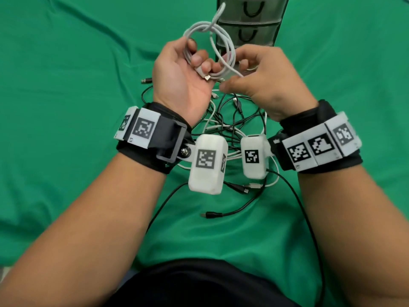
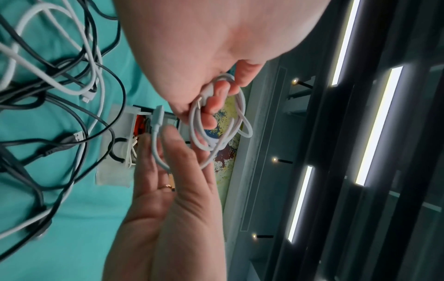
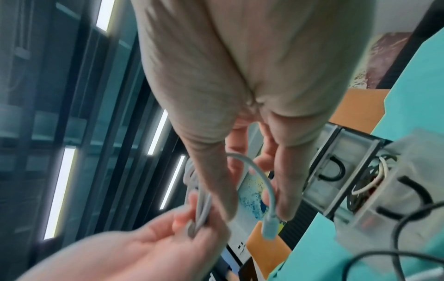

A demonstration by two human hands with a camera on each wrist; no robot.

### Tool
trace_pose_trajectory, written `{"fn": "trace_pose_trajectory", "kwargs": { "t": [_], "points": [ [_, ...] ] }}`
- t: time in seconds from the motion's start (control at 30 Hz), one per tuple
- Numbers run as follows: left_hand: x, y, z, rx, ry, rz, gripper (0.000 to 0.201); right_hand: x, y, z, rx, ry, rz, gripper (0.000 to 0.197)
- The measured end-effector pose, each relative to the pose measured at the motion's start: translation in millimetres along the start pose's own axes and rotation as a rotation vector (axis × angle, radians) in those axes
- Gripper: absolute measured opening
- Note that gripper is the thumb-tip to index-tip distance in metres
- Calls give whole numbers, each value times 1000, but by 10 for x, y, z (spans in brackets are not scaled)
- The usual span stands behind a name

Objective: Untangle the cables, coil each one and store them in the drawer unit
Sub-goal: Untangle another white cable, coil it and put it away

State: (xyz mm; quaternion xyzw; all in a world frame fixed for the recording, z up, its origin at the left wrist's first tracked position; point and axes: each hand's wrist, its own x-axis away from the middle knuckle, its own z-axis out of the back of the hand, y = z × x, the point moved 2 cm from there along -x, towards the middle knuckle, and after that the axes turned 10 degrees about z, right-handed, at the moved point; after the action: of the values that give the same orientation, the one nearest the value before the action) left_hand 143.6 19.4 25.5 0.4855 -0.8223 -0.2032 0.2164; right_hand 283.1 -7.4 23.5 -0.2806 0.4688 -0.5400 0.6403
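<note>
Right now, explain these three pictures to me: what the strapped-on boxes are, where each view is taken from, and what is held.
No robot here: a person works bare-handed. The white boxes at the wrists are cameras; one picture comes from the head, two from the wrists. The left hand grips a coiled white cable, held above the table. The right hand pinches its loose end. Below, a tangle of black and white cables lies on the green cloth. Behind stands the clear plastic drawer unit.
</note>
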Motion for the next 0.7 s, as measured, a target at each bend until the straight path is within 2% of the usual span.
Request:
{"fn": "trace_pose_trajectory", "kwargs": {
  "t": [0.07,0.23,0.3,0.37,0.53,0.6,0.7],
  "points": [
    [-3,-2,37,-2,17,2,27,17,-14,80,-64,-7,5,31],
    [-19,151,90,22,79,-61,21,94,-74,317,-213,-61,-60,7],
    [-10,215,64,36,86,-79,17,102,-59,407,-200,-34,-77,7],
    [5,211,27,63,74,-58,21,87,-32,435,-181,7,-76,9],
    [42,-24,-31,72,-30,189,27,28,-23,343,-158,95,-44,14],
    [54,-137,-29,-2,-60,284,31,37,-44,310,-86,57,-17,16],
    [65,-234,-31,-104,-87,353,33,67,-32,291,-83,-49,-66,17]
  ]
}}
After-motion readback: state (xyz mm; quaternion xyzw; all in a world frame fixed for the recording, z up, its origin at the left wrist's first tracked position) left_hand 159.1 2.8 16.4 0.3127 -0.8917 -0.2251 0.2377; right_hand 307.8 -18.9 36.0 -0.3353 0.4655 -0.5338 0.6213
